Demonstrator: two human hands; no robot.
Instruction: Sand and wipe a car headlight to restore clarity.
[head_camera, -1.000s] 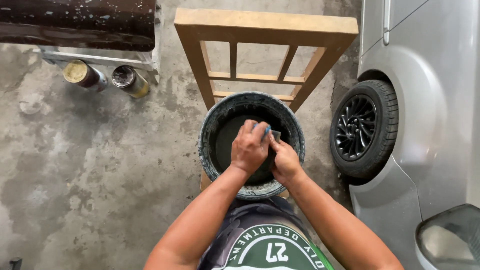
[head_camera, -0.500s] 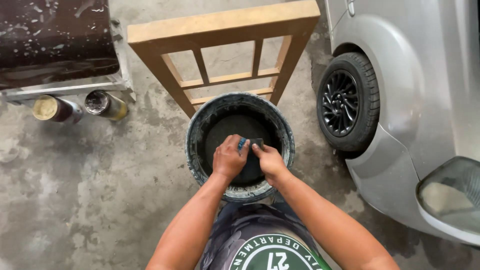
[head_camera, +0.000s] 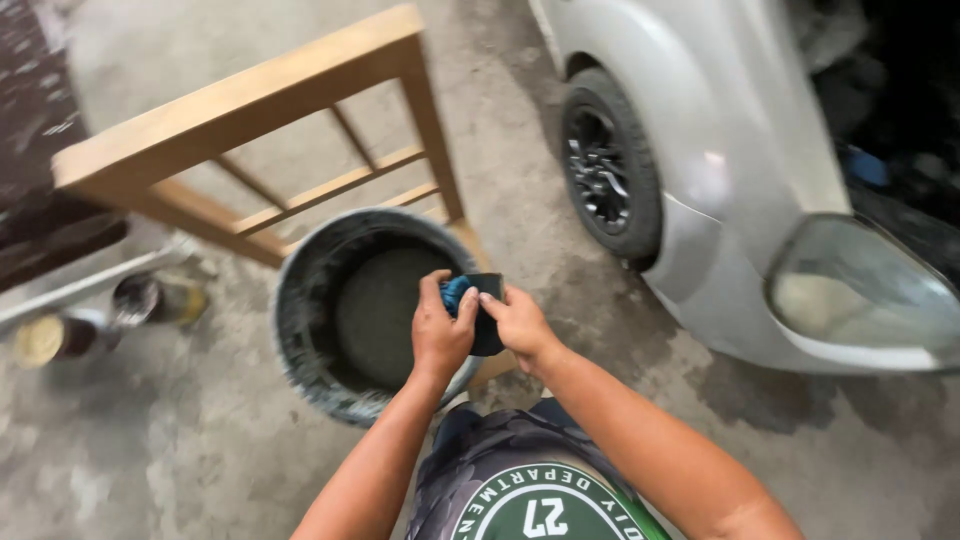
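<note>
Head view. Both hands meet over the near rim of a round dark bucket (head_camera: 365, 315) that stands on the concrete floor (head_camera: 150, 440). Between them they hold a folded cloth (head_camera: 478, 310), blue at its upper left corner and dark elsewhere, which hangs just above the rim on the side nearest the person.

Risks, as a judgement from this picture: the cloth lies half over the bucket's mouth and half over the floor, so a slack grip could let it drop either into the murky contents or onto the dirty concrete. If it is wet (this cannot be told), squeezing it there could send drips down the outer wall and onto the person's dark shirt (head_camera: 530, 490). The wooden frame (head_camera: 240, 110) leans close behind the bucket, and a silver car (head_camera: 720, 150) stands near on the right, so a knock to the bucket could splash both.

The left hand (head_camera: 440, 335) has its fingers (head_camera: 432, 298) curled closed over the blue corner. The right hand (head_camera: 515, 325) is likewise clenched, fingers pressed on the dark part. Neither hand is open, and the two hands touch across the cloth.
</note>
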